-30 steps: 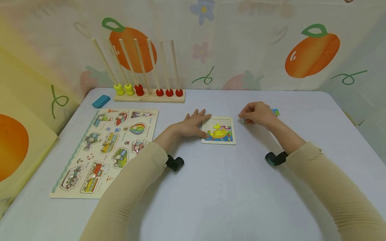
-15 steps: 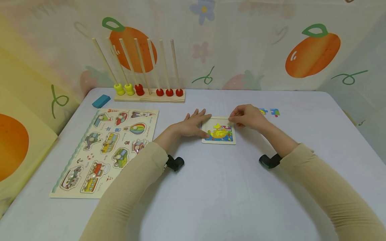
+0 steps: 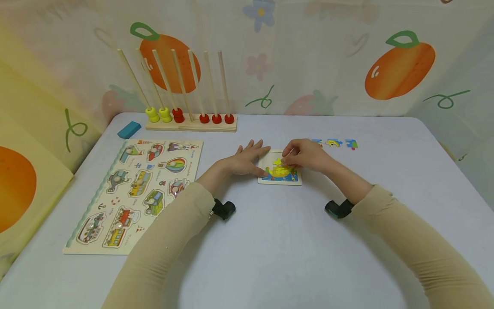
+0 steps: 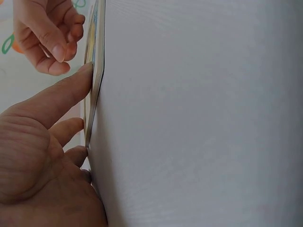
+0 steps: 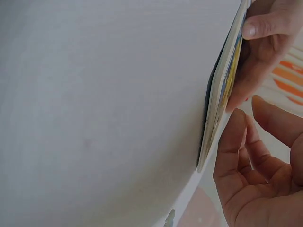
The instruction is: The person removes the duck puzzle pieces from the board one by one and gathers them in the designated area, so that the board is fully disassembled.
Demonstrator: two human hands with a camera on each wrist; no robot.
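Square pale-wood puzzle tray [image 3: 269, 160] lay mid-scene, its left side braced by the spread left hand [image 3: 243, 164], probably against sliding; the right hand [image 3: 305, 154] hovered above, thumb and forefinger parted; flat blue-and-yellow jigsaw pieces [image 3: 333, 143] lay farther right, presumably for easy reach.

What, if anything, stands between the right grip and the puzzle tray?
Nothing visible. The right grip hovers over the right side of the puzzle tray; the left grip rests at the left edge, clear of it.
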